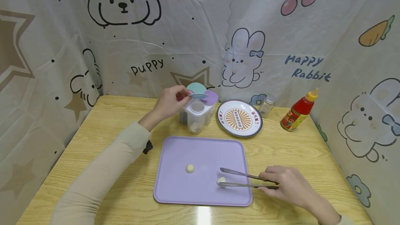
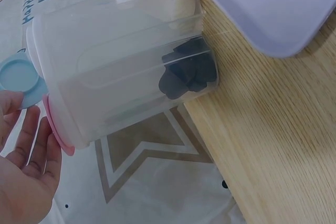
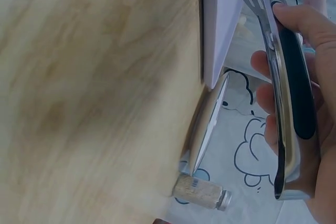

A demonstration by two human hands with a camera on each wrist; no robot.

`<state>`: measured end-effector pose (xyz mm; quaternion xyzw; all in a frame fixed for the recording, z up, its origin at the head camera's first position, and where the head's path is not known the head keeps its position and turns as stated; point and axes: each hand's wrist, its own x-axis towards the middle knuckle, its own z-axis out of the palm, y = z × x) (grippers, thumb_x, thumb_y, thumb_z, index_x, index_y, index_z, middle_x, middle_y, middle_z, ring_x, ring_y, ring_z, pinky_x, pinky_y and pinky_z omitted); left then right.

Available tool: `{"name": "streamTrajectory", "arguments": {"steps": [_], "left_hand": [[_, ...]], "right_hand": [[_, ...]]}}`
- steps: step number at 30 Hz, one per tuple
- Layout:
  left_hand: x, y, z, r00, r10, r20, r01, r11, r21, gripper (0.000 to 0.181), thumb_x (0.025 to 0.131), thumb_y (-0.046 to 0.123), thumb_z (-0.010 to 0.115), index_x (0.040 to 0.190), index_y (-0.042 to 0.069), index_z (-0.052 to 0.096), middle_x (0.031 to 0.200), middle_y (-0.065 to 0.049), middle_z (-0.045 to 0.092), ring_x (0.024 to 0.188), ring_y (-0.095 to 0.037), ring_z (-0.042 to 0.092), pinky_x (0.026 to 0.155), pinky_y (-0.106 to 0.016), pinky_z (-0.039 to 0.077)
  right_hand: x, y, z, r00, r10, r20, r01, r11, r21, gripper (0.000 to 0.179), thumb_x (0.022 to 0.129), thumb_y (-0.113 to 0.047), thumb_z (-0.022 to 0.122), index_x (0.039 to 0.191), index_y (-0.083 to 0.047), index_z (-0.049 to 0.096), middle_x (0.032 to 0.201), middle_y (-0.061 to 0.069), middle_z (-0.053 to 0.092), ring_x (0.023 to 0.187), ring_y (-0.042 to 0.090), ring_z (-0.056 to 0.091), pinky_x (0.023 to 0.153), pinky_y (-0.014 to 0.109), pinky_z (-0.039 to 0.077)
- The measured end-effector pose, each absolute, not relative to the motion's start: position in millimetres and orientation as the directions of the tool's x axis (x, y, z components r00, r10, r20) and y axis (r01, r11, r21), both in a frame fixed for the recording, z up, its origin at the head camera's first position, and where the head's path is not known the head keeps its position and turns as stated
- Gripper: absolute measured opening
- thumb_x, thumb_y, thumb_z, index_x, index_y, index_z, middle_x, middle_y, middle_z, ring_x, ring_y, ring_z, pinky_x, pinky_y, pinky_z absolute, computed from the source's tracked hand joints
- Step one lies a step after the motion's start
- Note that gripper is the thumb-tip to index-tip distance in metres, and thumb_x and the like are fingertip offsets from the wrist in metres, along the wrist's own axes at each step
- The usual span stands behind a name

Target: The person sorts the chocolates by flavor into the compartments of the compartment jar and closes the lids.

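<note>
My left hand (image 1: 170, 102) pinches the teal lid (image 2: 20, 76) of a clear multi-compartment container (image 1: 196, 117), its lid raised and one round opening uncovered. Pink and purple lids cover other compartments. Dark pieces (image 2: 190, 69) and a pale piece (image 2: 184, 4) lie inside at the bottom. In my right hand (image 1: 289, 186) is a pair of metal tongs (image 1: 242, 184) with dark grips, its arms spread over the right part of a lilac tray (image 1: 206, 197). One pale round piece (image 1: 221, 180) sits by the lower tong tip; another pale round piece (image 1: 190, 168) lies left of centre.
Right of the container, a white plate (image 1: 222, 125) with a printed pattern rests on the wooden table (image 1: 278, 148). Behind it are a small glass jar (image 1: 267, 106) with a metal cap and a red sauce bottle (image 1: 298, 113). Patterned cloth hangs behind and at the sides.
</note>
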<state>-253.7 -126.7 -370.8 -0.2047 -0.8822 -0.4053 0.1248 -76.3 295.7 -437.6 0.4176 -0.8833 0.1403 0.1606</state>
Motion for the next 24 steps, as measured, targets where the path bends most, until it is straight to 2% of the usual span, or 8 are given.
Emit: {"name": "streamTrajectory", "arguments": {"steps": [8,14,24], "left_hand": [[-254.7,-126.8,-371.2,-0.884,0.261,0.388,0.465,0.584,0.665,0.01,0.099,0.01,0.071,0.107,0.006,0.075,0.102,-0.013,0.078,0.09,-0.025,0.071,0.083,-0.038,0.06],[-253.6,-127.0,-370.5,-0.89,0.253,0.38,0.453,0.588,0.67,0.01,0.099,0.01,0.071,0.107,0.006,0.075,0.103,-0.013,0.078,0.09,-0.026,0.071,0.084,-0.038,0.061],[-253.8,-126.2,-371.4,-0.886,0.253,0.388,0.459,0.588,0.665,0.01,0.1,0.01,0.071,0.107,0.006,0.075,0.102,-0.013,0.078,0.089,-0.025,0.07,0.082,-0.036,0.059]], "right_hand": [[-72.3,296.6,-444.9,-0.618,-0.686,0.385,-0.775,0.614,-0.149,0.022,0.077,-0.033,0.093,0.092,-0.022,0.081,0.081,-0.019,0.069,0.067,-0.011,0.05,0.056,0.006,0.039],[-71.0,297.3,-448.2,-0.628,-0.68,0.378,-0.771,0.609,-0.187,0.018,0.081,-0.033,0.091,0.091,-0.022,0.081,0.08,-0.019,0.068,0.066,-0.013,0.045,0.055,0.003,0.034],[-70.6,294.5,-453.0,-0.622,-0.678,0.392,-0.776,0.599,-0.197,0.021,0.075,-0.027,0.094,0.09,-0.023,0.08,0.079,-0.021,0.064,0.066,-0.015,0.042,0.054,0.002,0.033]]}}
